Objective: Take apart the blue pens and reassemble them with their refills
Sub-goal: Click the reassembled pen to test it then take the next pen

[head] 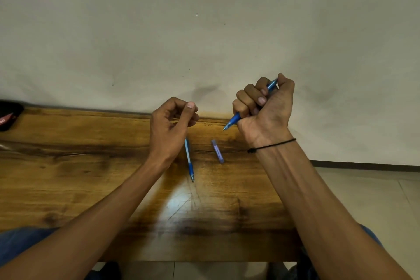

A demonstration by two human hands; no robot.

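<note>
Blue pen (236,118) sits gripped in the right hand (263,107), all fingers wrapped round it, tip pointing down-left. The left hand (170,125) hovers with fingers curled, seemingly holding nothing. Another pen (189,161) and a purple piece (217,151) lie on the wooden table (91,177).

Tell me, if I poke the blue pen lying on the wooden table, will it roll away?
Probably a little. The slim blue plastic pen looks round and lies flat on the smooth, shiny wooden table, so a sideways poke could roll it. It looks stiff, so it likely won't bend. Being thin plastic, it is probably light and slides easily.
</note>
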